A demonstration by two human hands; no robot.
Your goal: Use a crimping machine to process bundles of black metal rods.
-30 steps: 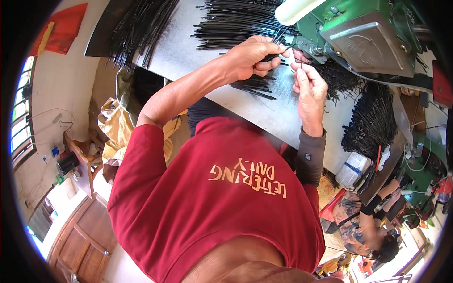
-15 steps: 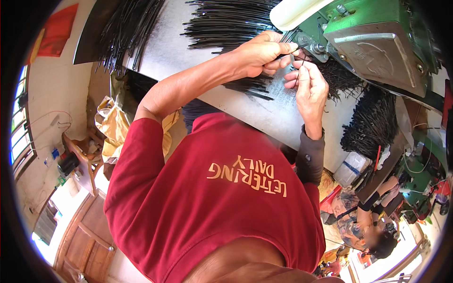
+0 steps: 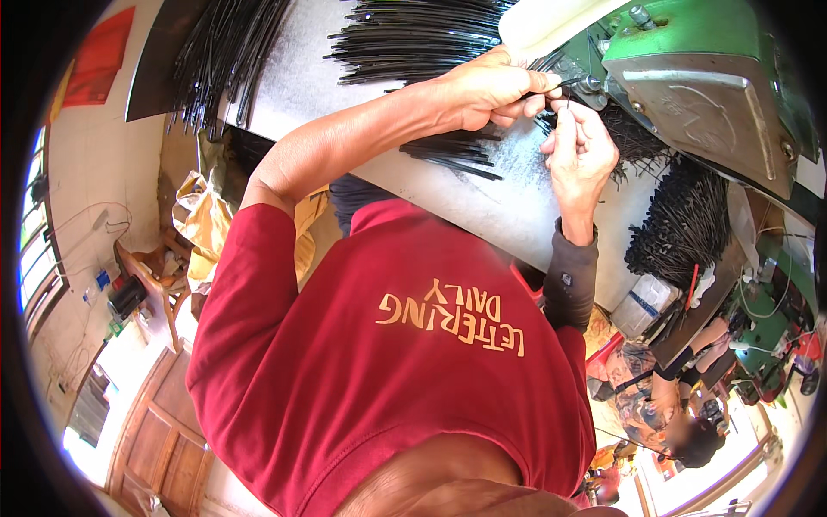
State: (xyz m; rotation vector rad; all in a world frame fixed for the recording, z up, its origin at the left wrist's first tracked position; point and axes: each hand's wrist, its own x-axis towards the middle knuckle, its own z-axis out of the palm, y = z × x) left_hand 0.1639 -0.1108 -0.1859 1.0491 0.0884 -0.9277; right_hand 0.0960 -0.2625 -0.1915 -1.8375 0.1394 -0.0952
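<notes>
My left hand (image 3: pixel 504 93) reaches across from the left, thumb pressed on its fingers, holding a thin black strip (image 3: pixel 569 83) whose end pokes out toward the green machine (image 3: pixel 689 95). Just below it, to the right, my right hand (image 3: pixel 584 159) has thumb and forefinger pinched together at a fine dark strand. Whether that strand is part of the same strip cannot be made out. Both hands are close beside the metal fittings (image 3: pixel 590 86) at the machine's near side. A bundle of long black strips (image 3: pixel 413 43) lies behind my left hand, and a smaller bundle (image 3: pixel 452 153) lies under its wrist.
More black strips (image 3: pixel 228 60) hang over the left end of the metal table (image 3: pixel 293 95). Dark tangled pieces (image 3: pixel 637 138) and a dense black stack (image 3: pixel 680 215) sit right of my hand, near a clear plastic box (image 3: pixel 644 306). Another person (image 3: pixel 655 396) works at lower right.
Both hands have shifted slightly right in the picture, along with the machine. My right fingers have drawn closer together, up against the left hand's fingertips.
</notes>
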